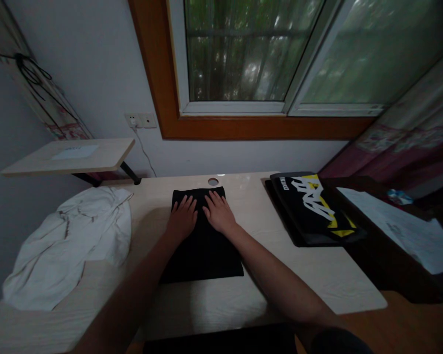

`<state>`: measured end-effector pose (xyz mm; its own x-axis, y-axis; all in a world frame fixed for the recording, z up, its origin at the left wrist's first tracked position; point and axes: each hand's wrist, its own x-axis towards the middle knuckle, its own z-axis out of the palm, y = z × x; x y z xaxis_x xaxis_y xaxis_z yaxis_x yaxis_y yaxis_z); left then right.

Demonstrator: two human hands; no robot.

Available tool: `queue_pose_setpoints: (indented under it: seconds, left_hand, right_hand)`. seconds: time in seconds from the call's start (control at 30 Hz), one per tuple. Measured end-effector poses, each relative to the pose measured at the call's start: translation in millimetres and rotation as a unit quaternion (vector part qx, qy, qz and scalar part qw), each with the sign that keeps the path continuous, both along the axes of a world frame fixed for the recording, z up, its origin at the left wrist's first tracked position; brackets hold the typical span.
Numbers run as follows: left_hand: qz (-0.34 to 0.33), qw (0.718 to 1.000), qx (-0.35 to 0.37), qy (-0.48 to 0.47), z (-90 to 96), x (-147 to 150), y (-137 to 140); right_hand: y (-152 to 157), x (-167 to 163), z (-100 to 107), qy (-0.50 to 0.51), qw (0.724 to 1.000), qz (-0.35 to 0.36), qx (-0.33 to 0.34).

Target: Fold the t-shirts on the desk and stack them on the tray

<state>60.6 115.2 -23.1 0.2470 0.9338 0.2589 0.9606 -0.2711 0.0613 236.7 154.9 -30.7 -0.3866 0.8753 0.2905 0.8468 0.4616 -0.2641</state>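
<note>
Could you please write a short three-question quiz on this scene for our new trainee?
1. What do the left hand and the right hand lie flat on?
2. True or false: the white cloth lies toward the left side of the table.
3. Fill in the blank: the printed item at the table's right side is black, with white and ____ markings.

Key: 1. The flat black cloth. 2. True. 3. Yellow.
</note>
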Motion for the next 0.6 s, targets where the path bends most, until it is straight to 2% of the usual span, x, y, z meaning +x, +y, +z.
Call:
queue_pose_setpoints:
  seconds: [0.23,0.37,0.47,0.6]
  left_hand:
    - [0.028,1.000,-0.001,0.012,0.9,-20.4,-21.7]
    - [0.047,0.998,-0.009,0.037,3.5,-28.1,-40.6]
    - [0.014,0.999,0.006,0.045,7.1,-22.7,-57.8]
    - [-0.039,0.999,0.018,0.030,6.2,-9.5,-79.7]
  right_hand:
    - [5.0,44.0,1.7,-0.019,0.996,-0.072,-0.044]
    - [-7.1,56.7,8.9,-0.019,0.995,-0.088,-0.043]
    - [-31.0,47.3,18.1,-0.001,0.999,-0.050,-0.022]
    - [-76.2,24.0,23.3,0.017,0.999,0.043,-0.009]
